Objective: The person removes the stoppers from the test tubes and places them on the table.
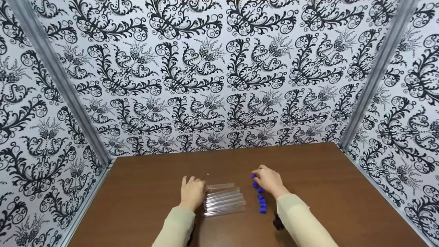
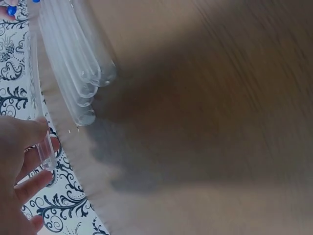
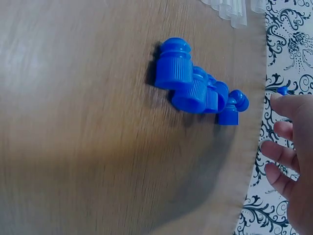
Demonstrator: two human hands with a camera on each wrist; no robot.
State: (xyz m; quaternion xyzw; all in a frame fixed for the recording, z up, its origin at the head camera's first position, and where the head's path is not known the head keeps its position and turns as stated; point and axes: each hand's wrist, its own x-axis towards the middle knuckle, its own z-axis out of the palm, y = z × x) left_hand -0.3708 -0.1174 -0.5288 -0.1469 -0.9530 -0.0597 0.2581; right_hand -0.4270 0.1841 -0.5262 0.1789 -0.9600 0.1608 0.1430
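Observation:
My left hand (image 1: 193, 192) pinches a clear test tube (image 2: 46, 152) near its rounded end, between thumb and fingers. More clear test tubes (image 1: 224, 202) lie side by side on the table, just nearer than the one I hold. At the right, my right hand (image 1: 269, 180) holds a small blue cap (image 1: 253, 175) at its fingertips; the thumb partly hides it in the right wrist view. Several other blue caps (image 3: 174, 63) with ribbed skirts and rounded tops lie in a loose row nearer the table's front, between the tubes and my right forearm.
A brown wooden table (image 1: 154, 171) carries everything. Patterned white and black walls (image 1: 212, 85) stand behind it and at both sides, with grey posts (image 1: 374, 72) at the corners. A small dark object (image 1: 277, 222) shows by the right sleeve.

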